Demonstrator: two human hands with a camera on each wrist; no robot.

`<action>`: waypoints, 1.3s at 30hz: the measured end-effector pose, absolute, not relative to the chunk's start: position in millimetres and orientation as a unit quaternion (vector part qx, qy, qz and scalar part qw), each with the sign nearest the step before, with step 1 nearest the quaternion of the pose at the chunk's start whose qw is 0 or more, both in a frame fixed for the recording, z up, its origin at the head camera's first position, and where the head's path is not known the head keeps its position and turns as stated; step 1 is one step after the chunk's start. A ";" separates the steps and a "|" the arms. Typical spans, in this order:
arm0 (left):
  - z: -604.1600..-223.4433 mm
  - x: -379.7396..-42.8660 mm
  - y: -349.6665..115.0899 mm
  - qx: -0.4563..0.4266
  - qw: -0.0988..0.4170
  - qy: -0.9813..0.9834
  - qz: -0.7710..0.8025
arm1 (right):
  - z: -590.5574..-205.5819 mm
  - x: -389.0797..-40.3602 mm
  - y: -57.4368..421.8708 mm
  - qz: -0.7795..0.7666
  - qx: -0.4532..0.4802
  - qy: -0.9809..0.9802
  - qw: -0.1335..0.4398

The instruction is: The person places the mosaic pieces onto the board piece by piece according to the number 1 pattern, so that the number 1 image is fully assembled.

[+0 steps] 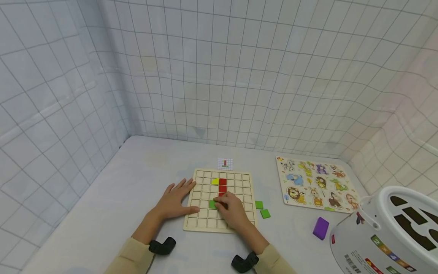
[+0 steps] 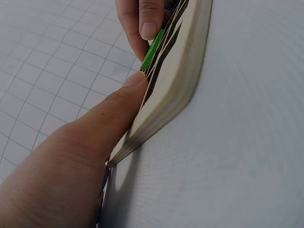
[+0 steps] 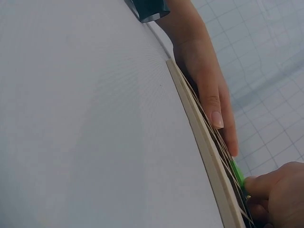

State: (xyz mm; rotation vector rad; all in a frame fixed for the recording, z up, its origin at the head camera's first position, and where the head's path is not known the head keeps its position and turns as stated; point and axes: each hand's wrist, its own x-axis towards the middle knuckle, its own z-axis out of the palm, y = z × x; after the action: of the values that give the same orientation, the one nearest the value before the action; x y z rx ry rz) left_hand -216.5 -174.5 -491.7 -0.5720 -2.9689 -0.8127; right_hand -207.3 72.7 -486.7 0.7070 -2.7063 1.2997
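Note:
A wooden grid board [image 1: 202,224] lies on the table, with a yellow piece [image 1: 215,181] and a column of red square tiles [image 1: 222,182] in its cells. My right hand [image 1: 234,213] is over the board's middle, its thumb and fingertips pinching a green square tile [image 1: 212,204] below the red ones. In the left wrist view this green tile [image 2: 152,50] stands slightly tilted at the board's surface. My left hand [image 1: 174,201] rests along the board's left edge, fingers spread and thumb reaching onto it. My right palm hides some cells.
Two loose green tiles [image 1: 262,209] lie right of the board. A small pattern card [image 1: 225,164] lies behind it. Farther right are an animal puzzle board [image 1: 308,182], a purple block [image 1: 321,228] and a white lidded bucket [image 1: 356,239]. Grid-patterned curtains [image 1: 205,76] surround the table.

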 end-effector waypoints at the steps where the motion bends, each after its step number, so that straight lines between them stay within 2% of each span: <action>1: -491.7 -216.3 -174.3 -0.182 0.005 -0.949 -0.259 | -487.2 -207.2 72.7 0.421 0.230 -0.877 0.031; 10: -493.1 -215.5 -175.4 -0.185 0.011 -0.949 -0.257 | -490.1 -207.3 72.7 0.438 0.233 -0.867 0.043; 22: -492.5 -213.9 -173.4 -0.187 0.011 -0.948 -0.257 | -487.5 -204.5 84.5 0.465 0.238 -0.852 0.031; 33: -492.7 -214.7 -174.2 -0.186 0.012 -0.948 -0.258 | -480.1 -200.3 126.9 0.503 0.195 -0.842 0.019; 39: -493.1 -216.8 -176.0 -0.189 0.012 -0.947 -0.259 | -473.8 -202.7 150.1 0.509 0.158 -0.846 0.035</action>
State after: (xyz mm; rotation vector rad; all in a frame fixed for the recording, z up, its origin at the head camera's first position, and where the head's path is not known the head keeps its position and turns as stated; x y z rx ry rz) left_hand -216.8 -176.0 -493.1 -0.5880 -2.9535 -0.8073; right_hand -202.7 150.1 -473.8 0.4856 -2.5988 1.5633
